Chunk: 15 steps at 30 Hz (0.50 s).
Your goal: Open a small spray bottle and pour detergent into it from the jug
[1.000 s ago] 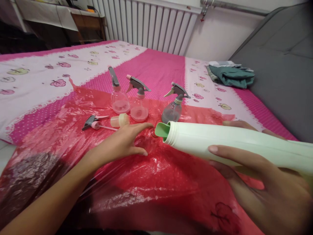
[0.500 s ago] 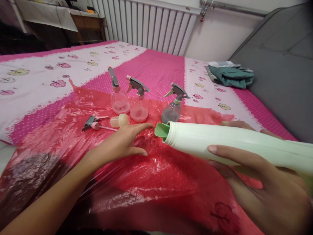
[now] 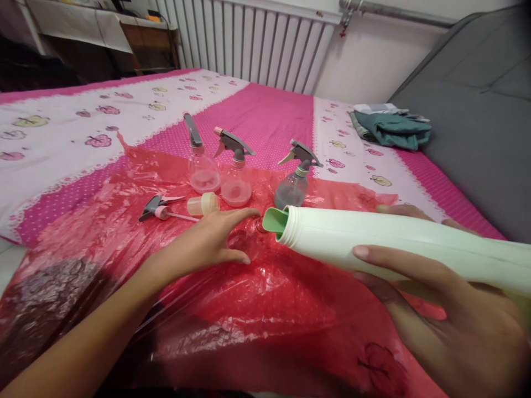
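Note:
My left hand (image 3: 203,243) is closed round a small clear bottle (image 3: 243,239) that stands on a red plastic sheet (image 3: 269,298); the bottle's open neck shows just past my index finger. My right hand (image 3: 440,309) grips a large white bottle (image 3: 373,235), which is tipped almost level. Its green spout (image 3: 274,218) sits right at the small bottle's neck. No liquid can be made out between them.
Three trigger spray bottles (image 3: 203,171) (image 3: 236,185) (image 3: 292,188) stand behind my hands. A loose spray head (image 3: 160,207) and a cream cap (image 3: 203,203) lie to the left. Folded clothes (image 3: 394,128) rest far right, beside a grey padded surface (image 3: 477,121). A radiator (image 3: 257,41) lines the wall.

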{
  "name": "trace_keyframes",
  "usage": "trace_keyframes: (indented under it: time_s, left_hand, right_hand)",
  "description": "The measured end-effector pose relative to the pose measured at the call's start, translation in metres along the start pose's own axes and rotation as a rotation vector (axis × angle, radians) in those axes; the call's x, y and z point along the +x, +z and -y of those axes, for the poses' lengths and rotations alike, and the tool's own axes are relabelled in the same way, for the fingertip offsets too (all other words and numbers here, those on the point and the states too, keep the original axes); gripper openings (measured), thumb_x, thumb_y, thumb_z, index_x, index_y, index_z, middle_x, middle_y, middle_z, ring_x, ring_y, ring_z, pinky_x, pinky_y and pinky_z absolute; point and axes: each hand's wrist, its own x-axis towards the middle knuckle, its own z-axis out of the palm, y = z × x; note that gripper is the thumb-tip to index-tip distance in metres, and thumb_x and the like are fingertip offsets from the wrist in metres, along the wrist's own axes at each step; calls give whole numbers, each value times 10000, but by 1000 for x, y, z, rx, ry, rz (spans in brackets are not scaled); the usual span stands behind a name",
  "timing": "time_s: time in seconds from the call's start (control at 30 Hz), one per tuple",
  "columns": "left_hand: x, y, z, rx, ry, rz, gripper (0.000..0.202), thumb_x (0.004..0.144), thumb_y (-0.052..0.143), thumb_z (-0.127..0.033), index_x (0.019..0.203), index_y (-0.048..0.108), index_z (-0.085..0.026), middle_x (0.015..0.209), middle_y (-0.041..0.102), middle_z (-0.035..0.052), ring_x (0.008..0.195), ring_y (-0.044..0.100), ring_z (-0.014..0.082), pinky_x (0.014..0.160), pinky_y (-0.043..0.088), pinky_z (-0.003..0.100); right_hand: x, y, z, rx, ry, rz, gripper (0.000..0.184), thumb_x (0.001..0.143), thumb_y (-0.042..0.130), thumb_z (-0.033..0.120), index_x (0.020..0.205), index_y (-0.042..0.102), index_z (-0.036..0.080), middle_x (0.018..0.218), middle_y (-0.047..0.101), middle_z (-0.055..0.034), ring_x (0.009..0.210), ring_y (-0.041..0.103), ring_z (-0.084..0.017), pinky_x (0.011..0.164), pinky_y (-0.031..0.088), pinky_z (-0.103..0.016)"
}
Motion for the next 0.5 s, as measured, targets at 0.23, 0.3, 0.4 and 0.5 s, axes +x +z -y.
trace_keyframes:
  time_s: [0.23,0.3,0.4,0.5]
  left_hand:
    - [0,1,0,4,0,-4,844,867,942,-363,1609,547,-294,1506,720,124,1265,705,400,1013,564,464]
    - [0,1,0,10,-5,-2,852,862,948,-363,1611,547,-290,1513,715,127,1275,697,407,1021,560,469]
    - [0,1,-1,16,-5,2,861,865,949,-352,1617,539,-276,1526,706,134,1292,686,409,1032,555,468]
    - [0,1,-2,18,-1,3,856,870,943,-338,1619,532,-279,1530,705,130,1293,688,401,1030,554,458]
  right_hand:
    - [0,0,0,-24,-66,6,210,1065,625,299,1258,692,346,1013,772,44,545,531,-80,836,503,-317]
    - [0,1,1,-21,-49,1,207,1067,620,294,1253,691,351,1014,769,46,536,511,-77,811,483,-317]
    - [-1,0,1,-20,-25,-3,219,1059,627,285,1251,700,362,1005,765,52,517,477,-76,796,469,-322]
    - [-1,-1,0,-19,-39,-3,227,1055,634,303,1259,711,364,959,752,45,548,521,-100,793,462,-323]
